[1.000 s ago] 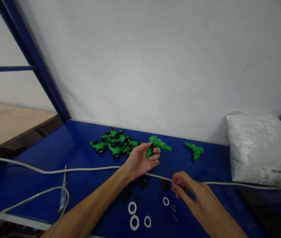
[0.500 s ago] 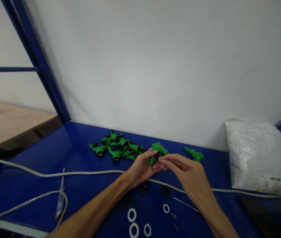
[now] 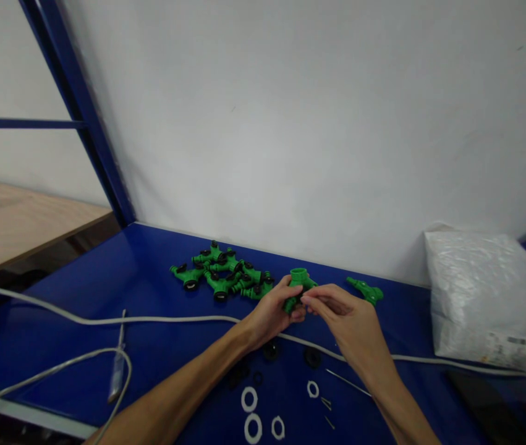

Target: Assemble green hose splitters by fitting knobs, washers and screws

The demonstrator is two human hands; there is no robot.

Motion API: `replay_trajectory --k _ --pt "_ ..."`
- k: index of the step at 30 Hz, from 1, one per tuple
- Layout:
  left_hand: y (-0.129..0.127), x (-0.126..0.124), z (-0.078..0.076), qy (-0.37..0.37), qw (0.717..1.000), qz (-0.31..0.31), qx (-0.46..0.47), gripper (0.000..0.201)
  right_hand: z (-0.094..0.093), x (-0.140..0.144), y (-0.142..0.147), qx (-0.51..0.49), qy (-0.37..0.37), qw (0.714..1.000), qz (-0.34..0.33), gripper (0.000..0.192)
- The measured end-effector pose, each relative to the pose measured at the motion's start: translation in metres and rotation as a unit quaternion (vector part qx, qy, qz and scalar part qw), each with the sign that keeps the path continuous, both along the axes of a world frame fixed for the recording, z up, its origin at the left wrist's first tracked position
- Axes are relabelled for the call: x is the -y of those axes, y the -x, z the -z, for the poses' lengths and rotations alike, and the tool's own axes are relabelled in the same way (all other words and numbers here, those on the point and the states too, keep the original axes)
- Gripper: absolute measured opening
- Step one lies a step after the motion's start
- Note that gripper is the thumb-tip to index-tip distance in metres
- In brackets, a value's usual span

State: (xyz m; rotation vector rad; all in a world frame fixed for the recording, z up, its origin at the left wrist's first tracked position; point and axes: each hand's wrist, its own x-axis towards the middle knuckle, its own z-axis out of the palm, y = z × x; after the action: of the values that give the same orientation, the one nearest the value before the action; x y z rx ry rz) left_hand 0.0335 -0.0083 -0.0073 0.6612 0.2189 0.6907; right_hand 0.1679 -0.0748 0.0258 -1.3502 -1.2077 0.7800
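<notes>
My left hand (image 3: 274,309) is wrapped round a green Y-shaped hose splitter (image 3: 298,276), its wide round end turned upward. My right hand (image 3: 341,309) pinches with thumb and forefinger against the splitter's right side; whatever is between those fingertips is too small to make out. Below the hands lie black rings (image 3: 312,356), several white ring washers (image 3: 249,399), some small thin pins (image 3: 326,405) and a screwdriver (image 3: 348,382) partly covered by my right forearm. Another green splitter (image 3: 365,289) lies just beyond my right hand.
Several green splitters with black fittings (image 3: 220,285) are heaped on the blue tabletop (image 3: 151,266). A pale cable (image 3: 170,319) crosses it, near a clear-handled screwdriver (image 3: 117,371). A white plastic package (image 3: 485,296) leans at the right by a dark flat object (image 3: 489,405).
The held splitter has been turned, so its wide end now points up instead of sideways. Both hands stay close together on it. The camera view has shifted slightly.
</notes>
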Motion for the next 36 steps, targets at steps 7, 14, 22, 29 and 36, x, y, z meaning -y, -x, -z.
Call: replay_trajectory --k 7,14,22,29,36 --pt "0.000 -0.001 0.006 -0.042 0.998 -0.020 -0.031 0.039 0.008 -0.005 -0.012 -0.084 0.054 0.994 -0.055 0.037" --pt "-0.003 0.003 0.006 -0.032 0.999 -0.004 -0.029 0.039 0.006 0.000 -0.011 -0.079 0.068 0.993 -0.062 0.034" --pt "-0.001 0.003 0.005 -0.006 1.000 -0.008 -0.010 0.033 -0.001 -0.005 -0.006 -0.064 0.071 0.994 -0.057 0.038" --pt "-0.003 -0.004 0.013 0.046 0.998 0.010 0.041 0.018 -0.004 -0.013 0.000 -0.056 0.064 0.995 -0.044 0.040" --pt "0.005 -0.010 0.004 0.081 0.993 0.029 0.077 0.022 -0.018 0.022 -0.007 0.019 0.084 0.995 -0.046 0.033"
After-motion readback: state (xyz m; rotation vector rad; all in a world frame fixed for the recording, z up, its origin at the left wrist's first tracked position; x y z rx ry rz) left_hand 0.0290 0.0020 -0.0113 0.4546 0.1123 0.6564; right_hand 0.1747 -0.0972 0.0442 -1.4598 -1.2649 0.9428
